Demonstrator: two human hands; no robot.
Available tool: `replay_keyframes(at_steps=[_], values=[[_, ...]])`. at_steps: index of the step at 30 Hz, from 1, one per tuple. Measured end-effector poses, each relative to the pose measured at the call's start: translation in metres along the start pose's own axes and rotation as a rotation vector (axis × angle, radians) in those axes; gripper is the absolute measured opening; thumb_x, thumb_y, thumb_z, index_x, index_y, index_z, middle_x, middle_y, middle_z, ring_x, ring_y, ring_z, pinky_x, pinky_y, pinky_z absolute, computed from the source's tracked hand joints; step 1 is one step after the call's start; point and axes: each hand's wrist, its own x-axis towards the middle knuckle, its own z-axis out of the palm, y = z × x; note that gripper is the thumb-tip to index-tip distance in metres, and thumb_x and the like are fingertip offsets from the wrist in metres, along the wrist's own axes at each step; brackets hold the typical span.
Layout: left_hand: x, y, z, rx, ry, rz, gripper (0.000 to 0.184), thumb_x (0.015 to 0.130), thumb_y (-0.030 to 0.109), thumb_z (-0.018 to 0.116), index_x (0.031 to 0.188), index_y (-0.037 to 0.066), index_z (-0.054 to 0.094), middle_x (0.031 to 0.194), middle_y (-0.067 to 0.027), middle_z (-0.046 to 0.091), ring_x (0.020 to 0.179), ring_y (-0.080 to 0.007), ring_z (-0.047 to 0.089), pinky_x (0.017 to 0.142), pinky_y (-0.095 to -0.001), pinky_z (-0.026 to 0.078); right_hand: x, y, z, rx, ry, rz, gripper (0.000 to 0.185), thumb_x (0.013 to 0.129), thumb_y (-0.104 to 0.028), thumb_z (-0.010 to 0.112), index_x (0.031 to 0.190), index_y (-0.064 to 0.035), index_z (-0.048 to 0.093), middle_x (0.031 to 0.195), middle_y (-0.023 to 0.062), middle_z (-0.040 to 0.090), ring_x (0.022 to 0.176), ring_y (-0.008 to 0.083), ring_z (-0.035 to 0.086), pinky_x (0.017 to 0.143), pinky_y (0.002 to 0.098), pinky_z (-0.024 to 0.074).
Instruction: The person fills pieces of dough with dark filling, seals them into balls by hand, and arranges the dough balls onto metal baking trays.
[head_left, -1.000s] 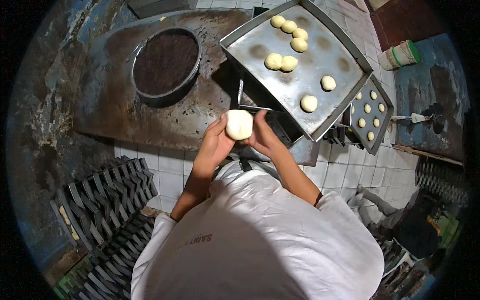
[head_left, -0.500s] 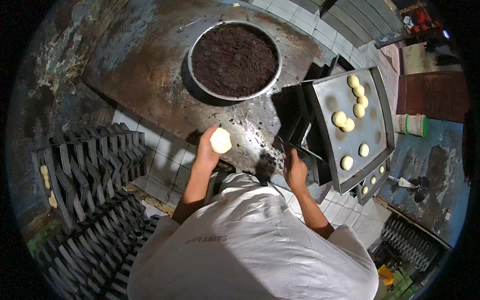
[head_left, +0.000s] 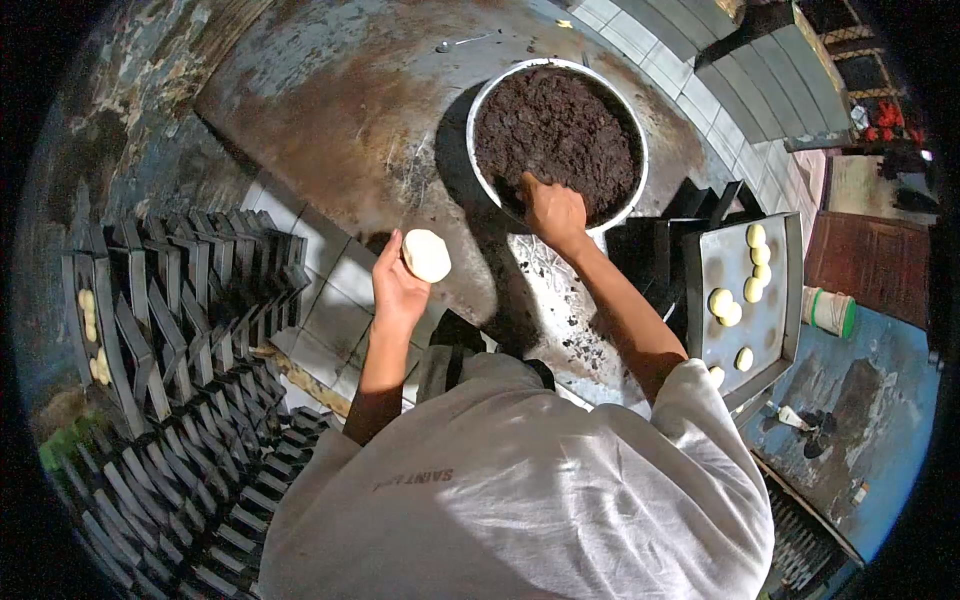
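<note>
A flattened pale dough piece (head_left: 427,256) rests on the fingers of my left hand (head_left: 400,285), held over the table's near edge. My right hand (head_left: 555,212) reaches into the round metal bowl (head_left: 641,170) of dark crumbly filling (head_left: 560,130). Its fingertips are down in the filling at the near side, and the fingers look curled together; what they grip is hidden. To the right, several pale dough balls (head_left: 757,255) lie on a metal tray (head_left: 712,255), some touching each other.
The worn table (head_left: 330,130) has a spoon (head_left: 470,41) near its far edge. Stacked dark metal racks (head_left: 190,310) stand at the left. A white bucket with a green rim (head_left: 828,312) is at the right, near a blue surface (head_left: 880,400).
My right hand has left the dough piece and moved into the dark filling. My left hand still holds the dough. The view has turned, so the bowl and tray appear further right.
</note>
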Motion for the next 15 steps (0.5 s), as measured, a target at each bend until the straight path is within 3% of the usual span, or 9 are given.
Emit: replay_keyframes(at_steps=[1, 2, 4, 5, 6, 8, 11, 15], values=[[0.000, 0.001, -0.003, -0.016, -0.012, 0.013, 0.038, 0.100, 0.038, 0.058, 0.120, 0.005, 0.062, 0.116, -0.0085, 0.069, 0.112, -0.0252, 0.065, 0.101, -0.0430, 0.050, 0.000, 0.004, 0.005, 0.120, 0.083, -0.031, 0.022, 0.090, -0.020, 0.066, 0.107, -0.0078, 0.065, 0.080, 0.0191, 0.070, 0.077, 0.0362, 0.069, 0.069, 0.0505, 0.0527], [-0.001, 0.001, -0.006, -0.032, -0.024, 0.026, 0.036, 0.100, 0.035, 0.060, 0.119, 0.005, 0.062, 0.116, -0.0082, 0.069, 0.113, -0.0252, 0.065, 0.102, -0.0431, 0.049, 0.000, 0.013, 0.009, 0.116, 0.082, -0.035, 0.022, 0.090, -0.020, 0.066, 0.107, -0.0078, 0.065, 0.080, 0.0191, 0.070, 0.077, 0.0362, 0.069, 0.069, 0.0505, 0.0527], [-0.006, -0.002, 0.001, -0.032, -0.029, 0.037, 0.034, 0.100, 0.033, 0.060, 0.120, 0.005, 0.061, 0.117, -0.0083, 0.068, 0.114, -0.0248, 0.064, 0.102, -0.0428, 0.049, -0.001, 0.039, 0.013, 0.619, 0.051, 0.039, 0.016, 0.089, -0.020, 0.072, 0.094, -0.0060, 0.070, 0.075, 0.0166, 0.069, 0.075, 0.0264, 0.070, 0.068, 0.0427, 0.0521], [-0.008, -0.006, 0.007, -0.028, -0.036, 0.047, 0.033, 0.099, 0.030, 0.061, 0.120, 0.005, 0.061, 0.118, -0.0085, 0.068, 0.115, -0.0245, 0.064, 0.103, -0.0424, 0.049, -0.008, 0.053, 0.013, 1.025, -0.137, 0.156, 0.021, 0.089, -0.024, 0.075, 0.080, -0.0056, 0.067, 0.070, 0.0068, 0.064, 0.065, 0.0159, 0.060, 0.062, 0.0338, 0.0451], [-0.008, -0.012, 0.012, -0.029, -0.043, 0.049, 0.033, 0.099, 0.030, 0.061, 0.120, 0.005, 0.061, 0.118, -0.0085, 0.068, 0.115, -0.0245, 0.064, 0.103, -0.0424, 0.049, -0.030, 0.045, -0.013, 1.207, -0.234, 0.203, 0.021, 0.091, -0.024, 0.073, 0.081, -0.0073, 0.065, 0.068, -0.0019, 0.057, 0.063, 0.0082, 0.049, 0.056, 0.0269, 0.0375], [-0.008, -0.030, 0.026, -0.055, -0.138, -0.005, 0.032, 0.100, 0.028, 0.061, 0.122, 0.005, 0.060, 0.121, -0.0088, 0.067, 0.116, -0.0239, 0.063, 0.103, -0.0414, 0.049, -0.071, 0.040, -0.039, 1.299, -0.337, 0.168, 0.019, 0.092, -0.022, 0.072, 0.082, -0.0088, 0.063, 0.069, -0.0032, 0.057, 0.062, 0.0060, 0.047, 0.055, 0.0239, 0.0342], [-0.034, -0.063, 0.074, -0.084, -0.243, -0.152, 0.035, 0.101, 0.029, 0.060, 0.125, 0.003, 0.058, 0.122, -0.0099, 0.065, 0.116, -0.0245, 0.062, 0.105, -0.0416, 0.047, -0.131, 0.032, -0.045, 1.582, -0.331, 0.096, 0.012, 0.090, -0.013, 0.072, 0.084, -0.0097, 0.063, 0.075, -0.0033, 0.060, 0.066, 0.0062, 0.050, 0.059, 0.0238, 0.0388], [-0.060, -0.124, 0.101, -0.129, -0.338, -0.313, 0.033, 0.105, 0.030, 0.052, 0.123, 0.003, 0.058, 0.118, -0.0100, 0.065, 0.111, -0.0248, 0.062, 0.103, -0.0425, 0.047, -0.193, 0.042, 0.007, 1.526, 0.024, 0.156, 0.017, 0.088, -0.005, 0.075, 0.081, -0.0073, 0.059, 0.084, -0.0023, 0.063, 0.084, 0.0079, 0.056, 0.077, 0.0274, 0.0468]])
